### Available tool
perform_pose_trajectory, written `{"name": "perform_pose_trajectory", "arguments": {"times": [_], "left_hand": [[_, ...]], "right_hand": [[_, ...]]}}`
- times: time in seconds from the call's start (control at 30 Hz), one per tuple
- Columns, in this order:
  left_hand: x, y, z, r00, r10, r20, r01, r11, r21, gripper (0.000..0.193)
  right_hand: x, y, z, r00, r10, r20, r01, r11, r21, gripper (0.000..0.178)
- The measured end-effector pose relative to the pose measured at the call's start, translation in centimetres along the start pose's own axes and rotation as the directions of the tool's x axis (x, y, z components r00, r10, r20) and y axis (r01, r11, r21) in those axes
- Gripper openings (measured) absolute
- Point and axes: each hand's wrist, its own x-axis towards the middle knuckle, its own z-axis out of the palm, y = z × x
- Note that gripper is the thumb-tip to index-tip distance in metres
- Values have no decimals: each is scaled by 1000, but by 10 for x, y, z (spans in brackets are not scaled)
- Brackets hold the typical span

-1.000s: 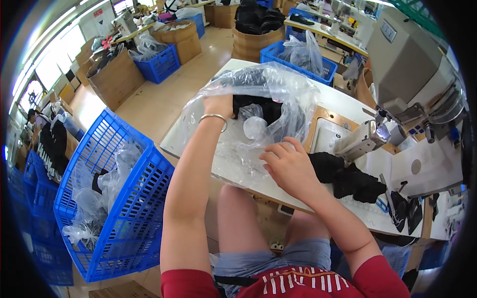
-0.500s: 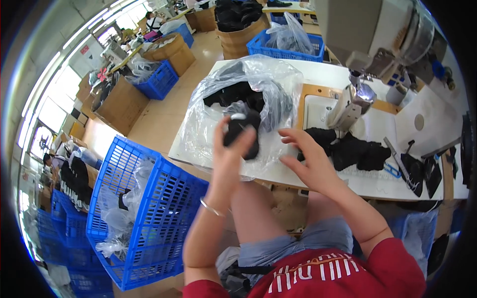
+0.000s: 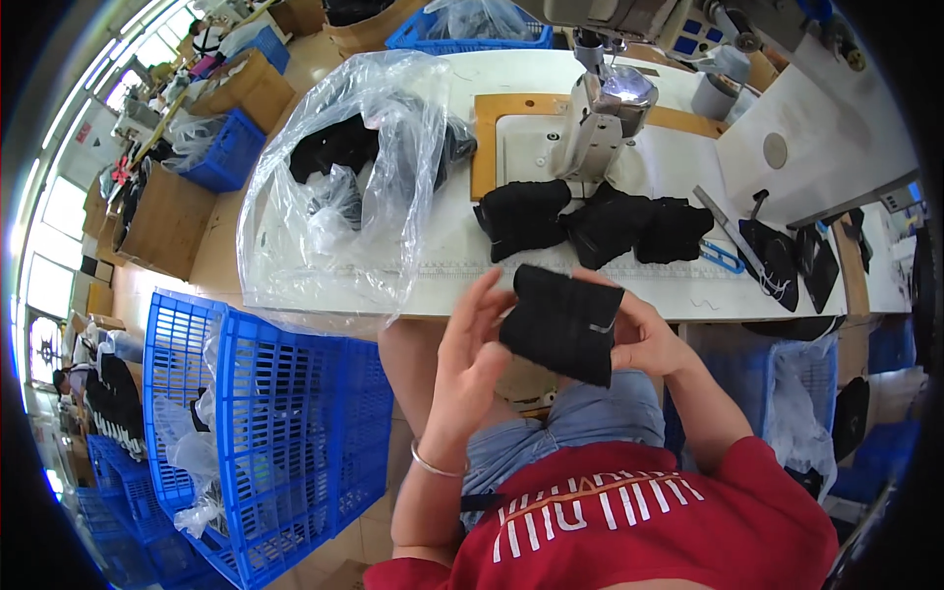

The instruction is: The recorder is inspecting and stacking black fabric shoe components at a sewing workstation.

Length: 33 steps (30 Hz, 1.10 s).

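Over my lap, at the front edge of the table, my right hand grips a folded black fabric piece by its right side. The piece is boxy and has a small grey mark near its right edge. My left hand is at its left edge, fingers and thumb apart; whether the fingertips touch it is hard to tell. Beyond it, several similar black fabric pieces lie in a row before the sewing machine. To the left, a clear plastic bag lies open with black and grey pieces inside.
A blue crate holding plastic bags stands left of my legs. On the table's right are a metal ruler, blue-handled snips and flat black pieces. Another blue crate sits under the table at right.
My hands have come from beside the plastic bag to over my lap, and a black fabric piece is now in the right. The view has shifted to the right.
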Motion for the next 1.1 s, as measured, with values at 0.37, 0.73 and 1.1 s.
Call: {"name": "perform_pose_trajectory", "arguments": {"times": [0.37, 0.73, 1.1], "left_hand": [[5, -65, 17, 858, 506, 89, -434, 622, 652, 76], [9, -33, 35, 886, 407, 220, -357, 300, 884, 67], [24, -51, 34, 796, 486, 361, -489, 166, 856, 41]], "right_hand": [[8, 0, -8, 958, -261, -117, 102, 695, -712, 41], [-5, 9, -4, 916, -239, -321, -37, 749, -661, 41], [-4, 8, -21, 934, -239, -264, 37, 803, -595, 38]]}}
